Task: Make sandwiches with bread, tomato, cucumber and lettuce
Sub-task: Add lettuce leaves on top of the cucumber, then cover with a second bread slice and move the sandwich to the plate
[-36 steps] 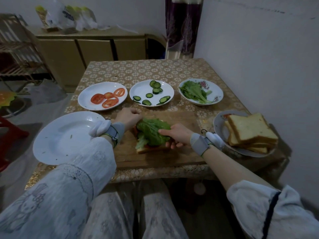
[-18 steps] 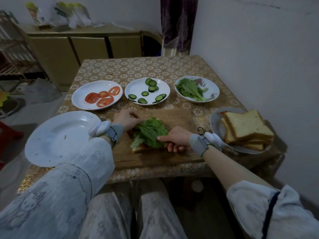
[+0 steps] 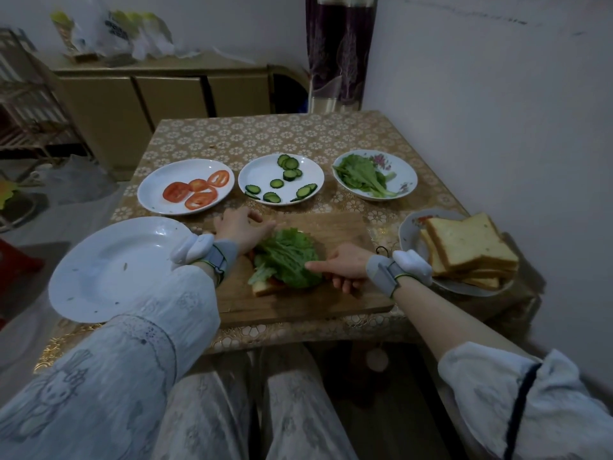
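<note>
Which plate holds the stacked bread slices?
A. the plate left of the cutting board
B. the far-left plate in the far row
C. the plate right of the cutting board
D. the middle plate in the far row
C: the bread slices sit stacked on the plate right of the cutting board, near the wall.

bread slice [image 3: 265, 287]: mostly hidden under lettuce leaf [image 3: 289, 257] | right hand [image 3: 345, 264] fingertips: possibly tucked beneath

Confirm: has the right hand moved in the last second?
No. The right hand still rests at the right edge of the lettuce, same spot on the cutting board.
</note>
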`<state>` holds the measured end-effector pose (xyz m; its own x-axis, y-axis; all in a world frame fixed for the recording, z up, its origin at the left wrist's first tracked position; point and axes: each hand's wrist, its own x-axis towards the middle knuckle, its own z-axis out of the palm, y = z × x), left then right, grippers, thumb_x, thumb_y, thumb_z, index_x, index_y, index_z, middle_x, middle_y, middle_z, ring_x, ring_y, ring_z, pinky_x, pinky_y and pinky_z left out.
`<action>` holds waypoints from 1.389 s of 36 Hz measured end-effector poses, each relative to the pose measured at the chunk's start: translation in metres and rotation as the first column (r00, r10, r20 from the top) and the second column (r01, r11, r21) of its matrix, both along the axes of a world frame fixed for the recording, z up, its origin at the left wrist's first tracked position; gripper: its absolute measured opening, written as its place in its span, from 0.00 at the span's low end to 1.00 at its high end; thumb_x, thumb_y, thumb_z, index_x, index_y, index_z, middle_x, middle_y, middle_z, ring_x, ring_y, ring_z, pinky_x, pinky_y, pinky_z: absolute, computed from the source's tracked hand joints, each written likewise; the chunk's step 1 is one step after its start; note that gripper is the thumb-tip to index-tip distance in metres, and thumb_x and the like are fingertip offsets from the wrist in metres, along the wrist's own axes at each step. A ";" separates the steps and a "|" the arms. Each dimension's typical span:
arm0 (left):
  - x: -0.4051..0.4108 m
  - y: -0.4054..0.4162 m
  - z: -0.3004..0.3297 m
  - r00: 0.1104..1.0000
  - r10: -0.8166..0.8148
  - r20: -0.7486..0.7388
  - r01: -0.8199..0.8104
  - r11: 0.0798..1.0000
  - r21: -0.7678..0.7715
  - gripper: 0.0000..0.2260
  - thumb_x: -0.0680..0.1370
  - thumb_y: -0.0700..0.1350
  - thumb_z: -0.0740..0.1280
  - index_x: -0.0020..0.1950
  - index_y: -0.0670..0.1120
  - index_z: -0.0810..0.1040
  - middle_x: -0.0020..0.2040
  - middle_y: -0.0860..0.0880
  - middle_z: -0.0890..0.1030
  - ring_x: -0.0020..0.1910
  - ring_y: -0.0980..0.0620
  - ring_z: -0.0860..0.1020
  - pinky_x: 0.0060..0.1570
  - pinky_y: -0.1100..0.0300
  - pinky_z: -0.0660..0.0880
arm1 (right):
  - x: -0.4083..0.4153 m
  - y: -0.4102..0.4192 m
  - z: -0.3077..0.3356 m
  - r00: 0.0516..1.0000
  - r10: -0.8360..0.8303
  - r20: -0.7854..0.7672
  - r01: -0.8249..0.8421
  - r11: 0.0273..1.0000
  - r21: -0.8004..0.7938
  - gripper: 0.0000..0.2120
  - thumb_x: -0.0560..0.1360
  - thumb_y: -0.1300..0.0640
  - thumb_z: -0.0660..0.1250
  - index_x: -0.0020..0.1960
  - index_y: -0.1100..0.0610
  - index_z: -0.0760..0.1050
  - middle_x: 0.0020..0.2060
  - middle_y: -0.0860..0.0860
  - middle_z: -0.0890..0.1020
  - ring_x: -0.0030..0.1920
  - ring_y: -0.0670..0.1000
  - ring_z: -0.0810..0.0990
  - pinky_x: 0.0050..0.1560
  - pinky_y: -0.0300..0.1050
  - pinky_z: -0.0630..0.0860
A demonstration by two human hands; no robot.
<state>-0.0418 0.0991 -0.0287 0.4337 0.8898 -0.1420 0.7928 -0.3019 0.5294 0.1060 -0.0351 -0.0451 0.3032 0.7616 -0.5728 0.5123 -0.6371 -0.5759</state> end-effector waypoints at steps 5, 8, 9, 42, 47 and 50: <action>0.017 -0.010 0.014 0.998 -0.063 0.030 0.062 0.998 0.021 0.15 0.78 0.55 0.62 0.60 0.48 0.75 0.64 0.42 0.74 0.67 0.39 0.66 0.66 0.49 0.62 | 0.011 -0.011 0.013 0.997 -0.058 0.055 0.055 0.998 0.041 0.21 0.79 0.43 0.58 0.48 0.61 0.75 0.30 0.49 0.78 0.24 0.45 0.74 0.23 0.35 0.70; 0.032 -0.026 0.024 0.987 -0.135 0.091 0.133 0.991 0.031 0.12 0.79 0.48 0.62 0.61 0.46 0.75 0.61 0.44 0.76 0.64 0.41 0.69 0.64 0.52 0.66 | 0.023 -0.018 0.022 0.990 -0.104 0.100 0.096 0.992 0.081 0.19 0.81 0.47 0.57 0.52 0.62 0.76 0.30 0.50 0.78 0.24 0.45 0.75 0.22 0.34 0.70; 0.040 -0.034 0.027 0.978 -0.165 0.128 0.163 0.986 0.028 0.13 0.79 0.47 0.61 0.62 0.45 0.75 0.61 0.44 0.77 0.62 0.43 0.72 0.61 0.53 0.68 | 0.029 -0.024 0.025 0.986 -0.124 0.111 0.113 0.989 0.100 0.17 0.81 0.49 0.57 0.51 0.61 0.76 0.31 0.50 0.78 0.26 0.46 0.76 0.23 0.34 0.71; 0.215 -0.165 0.002 0.839 0.205 0.505 0.313 0.577 -0.755 0.22 0.79 0.32 0.50 0.71 0.43 0.67 0.67 0.40 0.71 0.62 0.45 0.72 0.54 0.52 0.74 | 0.173 -0.130 0.031 0.656 -0.597 0.463 0.566 0.794 0.221 0.16 0.76 0.57 0.62 0.32 0.59 0.64 0.52 0.61 0.78 0.42 0.57 0.72 0.36 0.44 0.64; 0.214 -0.163 0.005 0.796 0.431 0.425 0.278 0.365 -0.889 0.14 0.79 0.32 0.51 0.58 0.42 0.71 0.52 0.45 0.75 0.59 0.48 0.72 0.59 0.51 0.68 | 0.174 -0.131 0.033 0.668 -0.620 0.412 0.595 0.777 0.205 0.16 0.77 0.58 0.61 0.31 0.60 0.64 0.32 0.54 0.71 0.29 0.52 0.67 0.27 0.40 0.62; 0.214 -0.167 0.011 0.811 0.438 0.387 0.273 0.303 -0.913 0.09 0.80 0.35 0.54 0.54 0.42 0.72 0.42 0.45 0.73 0.54 0.49 0.73 0.55 0.56 0.68 | 0.175 -0.132 0.035 0.668 -0.624 0.405 0.602 0.773 0.200 0.16 0.77 0.58 0.61 0.31 0.60 0.64 0.30 0.53 0.70 0.29 0.51 0.67 0.26 0.40 0.61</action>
<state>0.1726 -0.0677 -0.0176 0.6678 0.3393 -0.6625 0.2869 0.7040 0.6497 0.2807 -0.1674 -0.0101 0.9116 0.3364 -0.2363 0.2109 -0.8760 -0.4337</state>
